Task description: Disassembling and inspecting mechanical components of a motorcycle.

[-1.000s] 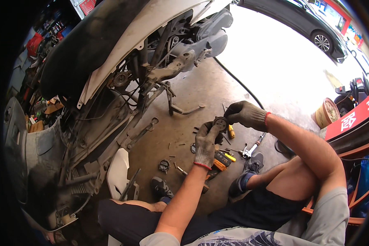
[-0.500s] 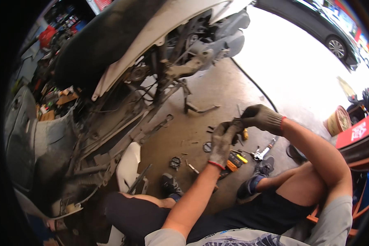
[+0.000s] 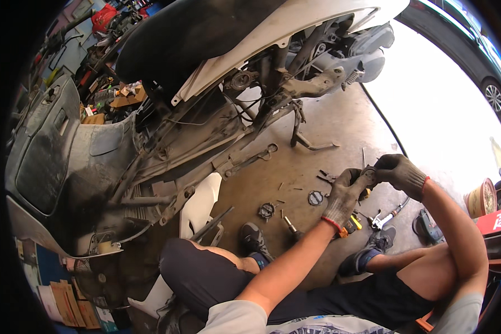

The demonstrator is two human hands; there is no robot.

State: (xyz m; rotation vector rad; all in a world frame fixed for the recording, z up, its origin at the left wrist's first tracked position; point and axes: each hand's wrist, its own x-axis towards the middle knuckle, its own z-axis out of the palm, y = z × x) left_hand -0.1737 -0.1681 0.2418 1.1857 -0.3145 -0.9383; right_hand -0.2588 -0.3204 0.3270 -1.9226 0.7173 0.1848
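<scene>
Both my hands wear dirty grey work gloves with red cuffs, and they meet above the concrete floor. My left hand [image 3: 344, 197] is closed around a small dark part [image 3: 368, 176] that the fingers mostly cover. From the other side, my right hand [image 3: 398, 173] pinches at the same part, its fingertips pressed together. Below them on the floor lie two round black parts [image 3: 266, 210], a screwdriver [image 3: 289, 224], a yellow-and-orange tool [image 3: 351, 224] partly behind my left wrist, and a silver air gun [image 3: 383, 219].
A partly stripped scooter [image 3: 239, 111] stands to the left, its stand [image 3: 312, 142] reaching toward my hands. A black hose [image 3: 387, 122] crosses the floor. White body panels [image 3: 199, 203] lie by my left knee. A dark car [image 3: 462, 50] is at the far right, above a round tub [image 3: 480, 197].
My view has turned, so the scooter and floor items appear further right. Both hands stay together at the small dark part, with only slight shifts of the fingers.
</scene>
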